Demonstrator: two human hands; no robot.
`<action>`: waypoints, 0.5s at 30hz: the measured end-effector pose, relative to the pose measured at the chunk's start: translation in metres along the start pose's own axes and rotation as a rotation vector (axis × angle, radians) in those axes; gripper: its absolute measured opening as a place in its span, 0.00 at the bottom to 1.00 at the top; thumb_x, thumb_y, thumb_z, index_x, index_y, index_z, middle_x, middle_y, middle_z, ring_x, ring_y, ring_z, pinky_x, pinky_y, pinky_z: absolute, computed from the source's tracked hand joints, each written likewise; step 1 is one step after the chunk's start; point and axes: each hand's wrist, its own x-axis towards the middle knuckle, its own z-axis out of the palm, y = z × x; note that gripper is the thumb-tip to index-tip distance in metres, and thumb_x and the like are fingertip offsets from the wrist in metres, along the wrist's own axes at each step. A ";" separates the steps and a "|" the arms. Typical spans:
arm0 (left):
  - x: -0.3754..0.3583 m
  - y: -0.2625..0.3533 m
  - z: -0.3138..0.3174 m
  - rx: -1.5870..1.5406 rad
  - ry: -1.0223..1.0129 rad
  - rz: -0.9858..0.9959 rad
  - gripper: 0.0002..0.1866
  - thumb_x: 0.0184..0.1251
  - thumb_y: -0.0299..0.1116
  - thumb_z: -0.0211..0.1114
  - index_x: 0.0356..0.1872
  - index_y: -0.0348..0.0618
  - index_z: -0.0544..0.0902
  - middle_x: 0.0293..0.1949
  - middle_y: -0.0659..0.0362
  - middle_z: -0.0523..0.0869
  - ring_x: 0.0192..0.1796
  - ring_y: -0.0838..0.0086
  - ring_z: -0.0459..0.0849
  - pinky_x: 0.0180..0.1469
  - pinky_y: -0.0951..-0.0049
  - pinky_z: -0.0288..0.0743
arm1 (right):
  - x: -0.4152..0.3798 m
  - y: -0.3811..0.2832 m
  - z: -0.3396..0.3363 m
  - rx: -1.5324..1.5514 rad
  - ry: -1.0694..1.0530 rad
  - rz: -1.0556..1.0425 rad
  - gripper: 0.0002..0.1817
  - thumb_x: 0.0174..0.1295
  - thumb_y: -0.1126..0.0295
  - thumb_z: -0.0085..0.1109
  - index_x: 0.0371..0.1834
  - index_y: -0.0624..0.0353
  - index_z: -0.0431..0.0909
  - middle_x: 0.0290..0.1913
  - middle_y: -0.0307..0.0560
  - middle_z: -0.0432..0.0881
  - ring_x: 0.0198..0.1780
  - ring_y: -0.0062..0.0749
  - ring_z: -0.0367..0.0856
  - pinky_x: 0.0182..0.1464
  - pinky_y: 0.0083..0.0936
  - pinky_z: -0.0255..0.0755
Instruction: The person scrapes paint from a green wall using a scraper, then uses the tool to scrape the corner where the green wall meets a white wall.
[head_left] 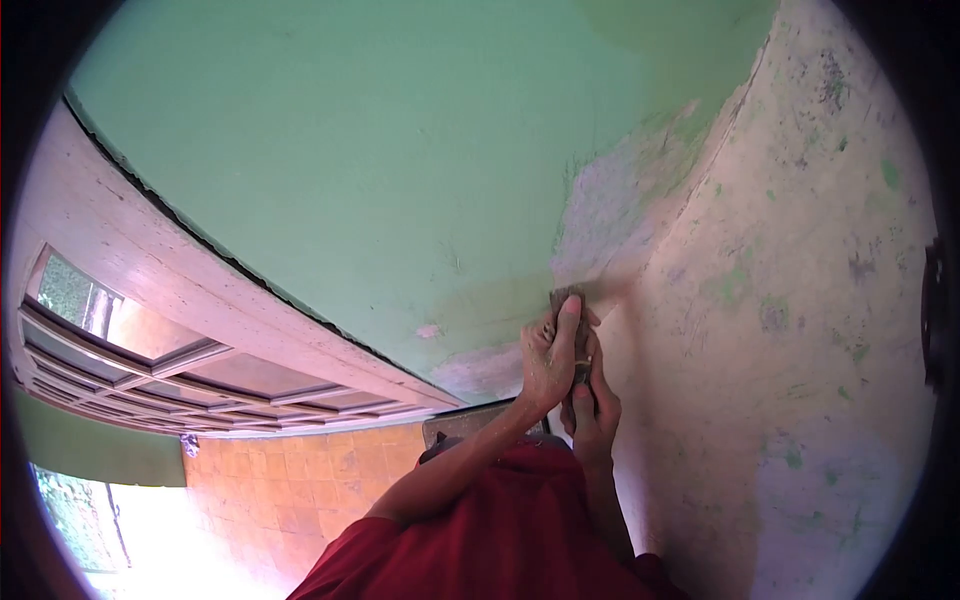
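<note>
Both hands are wrapped around one paint scraper [582, 352], a narrow dark tool with a flat, dull brown end. My left hand [547, 362] closes over its upper part, thumb stretched along the flat end. Lower down, my right hand [596, 408] grips the handle, with its thumb lying along it. The scraper's tip is up against the wall, at the lower edge of a bare patch [600, 215] where green paint [370, 160] has come off. Whether the edge presses into the surface cannot be made out. Pale dust specks my left hand and forearm.
To the right runs a scraped whitish wall [800, 290] with green flecks, meeting the green wall at a corner. A pink-white frame with window panes [230, 375] lies on the left. Orange tiles [290, 480] and a dark-edged object [470, 420] show below.
</note>
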 end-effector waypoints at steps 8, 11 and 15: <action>0.003 0.008 0.007 -0.062 -0.042 0.005 0.26 0.81 0.50 0.53 0.30 0.36 0.79 0.17 0.62 0.75 0.20 0.80 0.74 0.22 0.77 0.67 | -0.002 -0.011 0.001 -0.079 0.027 0.000 0.33 0.76 0.61 0.42 0.79 0.66 0.54 0.25 0.37 0.75 0.22 0.17 0.69 0.26 0.18 0.64; 0.006 0.008 0.009 -0.037 0.050 0.036 0.26 0.81 0.51 0.54 0.30 0.36 0.80 0.16 0.62 0.75 0.20 0.80 0.74 0.22 0.77 0.67 | 0.009 -0.017 0.003 -0.091 0.025 -0.068 0.33 0.77 0.59 0.43 0.79 0.66 0.54 0.26 0.39 0.77 0.23 0.18 0.70 0.27 0.19 0.65; -0.002 0.014 0.007 -0.002 0.013 0.046 0.27 0.81 0.51 0.54 0.28 0.36 0.80 0.16 0.62 0.76 0.20 0.80 0.74 0.22 0.78 0.67 | 0.006 -0.027 0.007 -0.077 0.025 -0.030 0.33 0.77 0.59 0.43 0.79 0.66 0.54 0.26 0.41 0.78 0.23 0.19 0.71 0.27 0.21 0.66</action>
